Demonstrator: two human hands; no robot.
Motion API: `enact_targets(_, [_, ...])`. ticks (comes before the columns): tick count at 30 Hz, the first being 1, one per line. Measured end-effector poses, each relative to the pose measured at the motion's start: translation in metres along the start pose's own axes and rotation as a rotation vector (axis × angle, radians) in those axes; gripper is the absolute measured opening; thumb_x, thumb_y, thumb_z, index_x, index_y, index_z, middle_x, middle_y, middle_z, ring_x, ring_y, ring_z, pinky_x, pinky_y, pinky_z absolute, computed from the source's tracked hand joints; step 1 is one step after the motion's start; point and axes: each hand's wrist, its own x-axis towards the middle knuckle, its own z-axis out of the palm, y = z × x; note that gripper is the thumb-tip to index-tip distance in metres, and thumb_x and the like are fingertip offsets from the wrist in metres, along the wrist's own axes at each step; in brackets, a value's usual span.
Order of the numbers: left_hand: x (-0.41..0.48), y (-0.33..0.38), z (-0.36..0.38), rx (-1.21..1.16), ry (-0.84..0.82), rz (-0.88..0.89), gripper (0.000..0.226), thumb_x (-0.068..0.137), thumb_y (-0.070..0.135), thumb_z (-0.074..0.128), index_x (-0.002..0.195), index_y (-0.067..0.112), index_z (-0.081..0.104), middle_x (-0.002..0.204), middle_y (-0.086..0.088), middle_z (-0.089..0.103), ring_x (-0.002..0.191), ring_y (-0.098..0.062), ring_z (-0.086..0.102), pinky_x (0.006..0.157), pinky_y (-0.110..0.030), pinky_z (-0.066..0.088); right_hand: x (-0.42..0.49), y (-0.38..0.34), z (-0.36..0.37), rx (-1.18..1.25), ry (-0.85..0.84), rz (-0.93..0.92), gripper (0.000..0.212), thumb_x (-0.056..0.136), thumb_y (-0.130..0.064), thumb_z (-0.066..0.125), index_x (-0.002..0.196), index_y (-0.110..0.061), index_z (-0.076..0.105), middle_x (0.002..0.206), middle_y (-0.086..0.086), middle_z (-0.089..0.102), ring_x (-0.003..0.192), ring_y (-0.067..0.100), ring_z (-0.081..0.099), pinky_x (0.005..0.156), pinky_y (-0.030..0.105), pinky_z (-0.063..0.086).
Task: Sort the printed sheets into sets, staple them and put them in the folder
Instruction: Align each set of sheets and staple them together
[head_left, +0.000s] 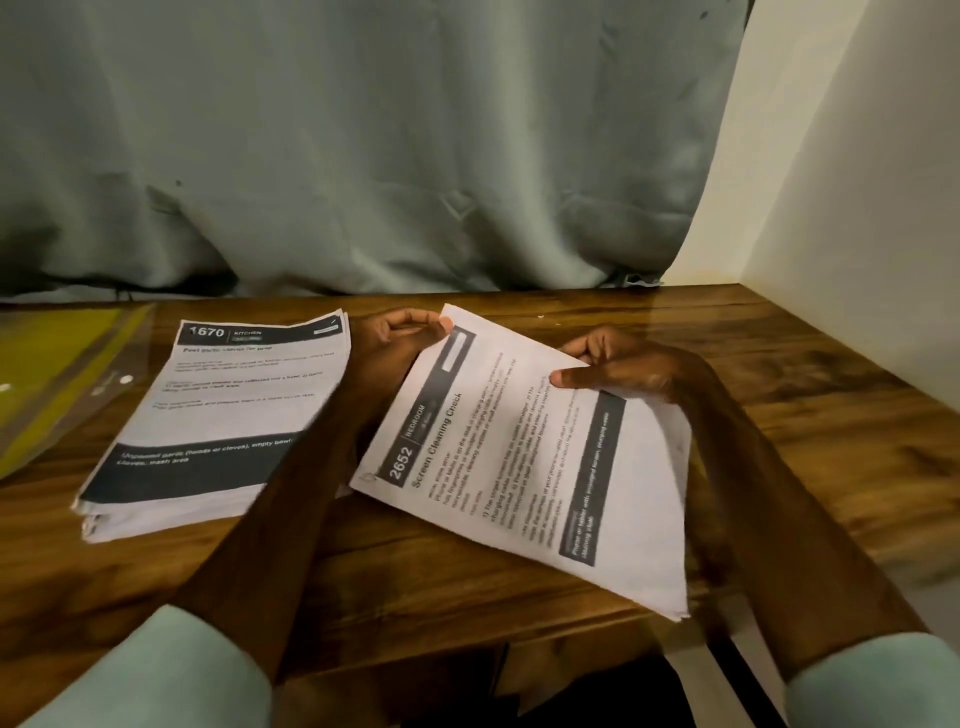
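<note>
Just right of the stack (218, 405), the left hand (400, 332) is pinching the far corner of the 2652 set (519, 467) and the right hand (613, 369) is gripping its right-hand edge; both should be holding the sheets' edges flush.

We see through one head-worn wide-angle camera, facing forward and down, close over the table (779, 353) toward the curtain (363, 156) behind.

The white printed stack (208, 415) lying flat reads "1670 KITCHEN". The tilted white stapled set (524, 467) reads "2652 BEDROOM" and "Screen Cleaning Check". Smaller print is blurred.
</note>
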Motion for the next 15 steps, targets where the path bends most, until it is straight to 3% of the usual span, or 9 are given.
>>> enact_targets(4, [-0.007,0.013,-0.01,-0.178,-0.024,-0.056,0.032,0.091,0.027,0.075,0.115,0.006,0.072,0.112,-0.022,0.074,0.093,-0.037,0.072,0.096,-0.056,0.055,-0.009,-0.009,0.013,0.036,0.092,-0.01,0.034,0.096,-0.029,0.069,0.127,-0.016,0.068,0.116,0.009,0.074,0.101,0.036,0.073,0.094,0.054,0.057])
enact_targets(7, [-0.023,0.018,-0.024,-0.336,-0.093,-0.226,0.05,0.091,0.046,0.073,0.126,0.011,0.07,0.127,-0.022,0.067,0.111,-0.038,0.064,0.107,-0.057,0.046,-0.016,-0.016,0.026,0.103,0.165,-0.015,0.034,0.093,-0.034,0.073,0.123,-0.019,0.072,0.116,0.009,0.074,0.101,0.037,0.073,0.097,0.062,0.052])
enact_targets(9, [-0.038,0.023,-0.039,-0.431,-0.108,-0.302,0.059,0.092,0.057,0.066,0.13,0.012,0.068,0.128,-0.017,0.067,0.109,-0.035,0.067,0.101,-0.054,0.05,-0.02,-0.021,0.033,0.14,0.198,-0.023,0.033,0.091,-0.034,0.075,0.121,-0.02,0.073,0.116,0.009,0.074,0.101,0.037,0.073,0.098,0.062,0.051])
enact_targets(12, [-0.057,0.032,-0.061,-0.556,-0.114,-0.274,0.069,0.098,0.065,0.047,0.127,0.006,0.069,0.117,-0.016,0.072,0.094,-0.031,0.073,0.082,-0.045,0.061,-0.025,-0.027,0.046,0.209,0.237,-0.043,0.04,0.086,-0.039,0.079,0.12,-0.019,0.073,0.117,0.008,0.074,0.103,0.037,0.072,0.098,0.062,0.051])
enact_targets(14, [-0.071,0.04,-0.075,-0.628,-0.101,-0.245,0.073,0.097,0.067,0.044,0.126,0.005,0.07,0.116,-0.016,0.073,0.098,-0.031,0.073,0.083,-0.045,0.062,-0.026,-0.032,0.056,0.272,0.282,-0.083,0.04,0.086,-0.037,0.079,0.12,-0.017,0.072,0.116,0.008,0.074,0.102,0.036,0.073,0.098,0.06,0.052])
enact_targets(15, [-0.076,0.042,-0.08,-0.664,-0.078,-0.214,0.073,0.096,0.067,0.046,0.127,0.005,0.069,0.121,-0.017,0.072,0.105,-0.032,0.071,0.091,-0.048,0.06,-0.026,-0.034,0.06,0.311,0.317,-0.097,0.037,0.088,-0.035,0.077,0.12,-0.017,0.072,0.115,0.008,0.075,0.101,0.035,0.073,0.097,0.059,0.053])
